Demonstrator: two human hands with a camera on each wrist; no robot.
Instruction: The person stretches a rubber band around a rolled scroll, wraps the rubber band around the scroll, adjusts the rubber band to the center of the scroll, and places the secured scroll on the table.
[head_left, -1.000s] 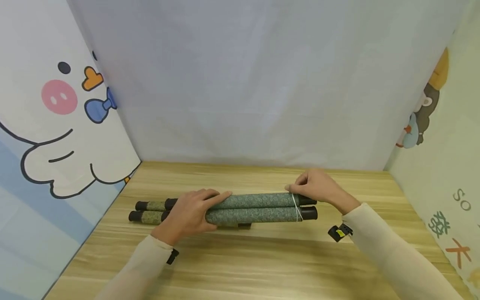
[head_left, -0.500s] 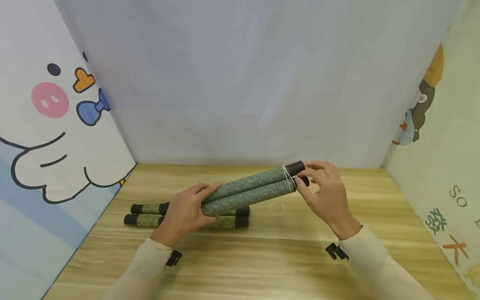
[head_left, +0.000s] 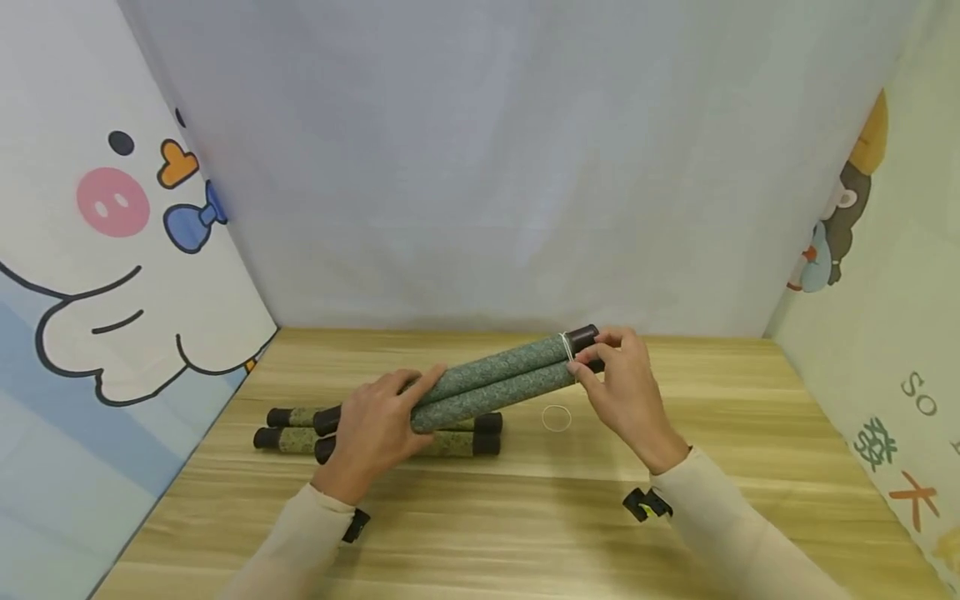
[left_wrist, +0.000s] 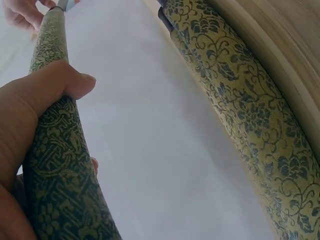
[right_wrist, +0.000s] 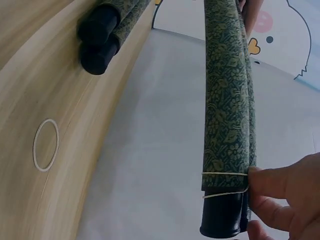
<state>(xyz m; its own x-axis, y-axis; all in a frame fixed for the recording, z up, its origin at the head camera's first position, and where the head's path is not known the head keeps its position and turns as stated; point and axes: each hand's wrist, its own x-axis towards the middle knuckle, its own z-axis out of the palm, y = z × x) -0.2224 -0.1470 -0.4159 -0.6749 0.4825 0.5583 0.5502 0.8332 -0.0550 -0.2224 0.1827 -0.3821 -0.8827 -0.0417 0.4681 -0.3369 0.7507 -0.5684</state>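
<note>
Two green brocade scroll rolls with black end caps lie side by side as one bundle [head_left: 487, 375], raised above the table and tilted with the right end higher. Around their left part my left hand [head_left: 382, 425] is wrapped, its thumb lying across the brocade [left_wrist: 65, 145] in the left wrist view. A white rubber band [right_wrist: 225, 173] loops twice round the right end, by the black caps. My right hand [head_left: 626, 387] pinches this band at the side of the rolls with thumb and fingertips.
Beneath the bundle, two yellow-green brocade scrolls [head_left: 457, 443] with black caps lie on the wooden table [head_left: 480, 533]. A second white rubber band [head_left: 557, 418] lies flat to their right. A pale cloth wall [head_left: 510, 167] stands behind the table.
The green scrolls' right end has risen off the yellow-green scrolls, uncovering the loose rubber band. My right hand has shifted from their far edge to their near side, and lately a little left.
</note>
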